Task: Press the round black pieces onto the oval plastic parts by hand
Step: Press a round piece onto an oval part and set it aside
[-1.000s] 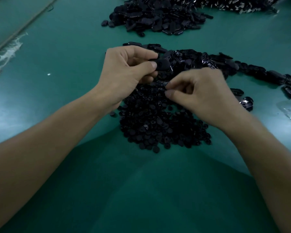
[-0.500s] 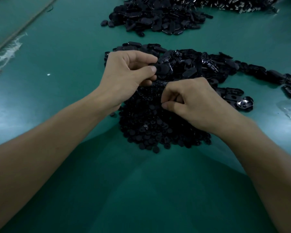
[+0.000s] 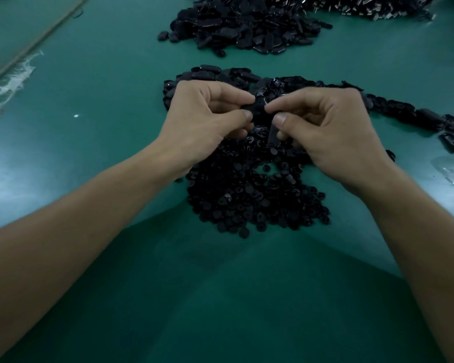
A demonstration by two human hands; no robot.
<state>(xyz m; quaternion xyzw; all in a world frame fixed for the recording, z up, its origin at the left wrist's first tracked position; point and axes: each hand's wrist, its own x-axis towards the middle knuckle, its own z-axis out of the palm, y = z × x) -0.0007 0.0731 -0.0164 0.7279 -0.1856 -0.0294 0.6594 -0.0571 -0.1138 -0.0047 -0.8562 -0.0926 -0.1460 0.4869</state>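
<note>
My left hand (image 3: 207,119) pinches a black oval plastic part (image 3: 258,111) between thumb and forefinger, held above the table. My right hand (image 3: 328,124) meets it from the right, thumb and forefinger pinched at the same part; a small round black piece there is too hidden to make out. Below both hands lies a heap of small round black pieces (image 3: 252,195). Behind the hands spreads a pile of loose oval parts (image 3: 281,82), trailing off to the right.
A larger heap of oval parts (image 3: 241,24) lies at the far middle of the green table (image 3: 102,87). Another dark pile (image 3: 372,6) sits at the far right. A clear plastic scrap (image 3: 451,171) lies at the right edge. White residue (image 3: 11,82) marks the left.
My right hand rose from the heap of round pieces and came up to the oval part in my left hand. My left hand shifted slightly down and toward the centre.
</note>
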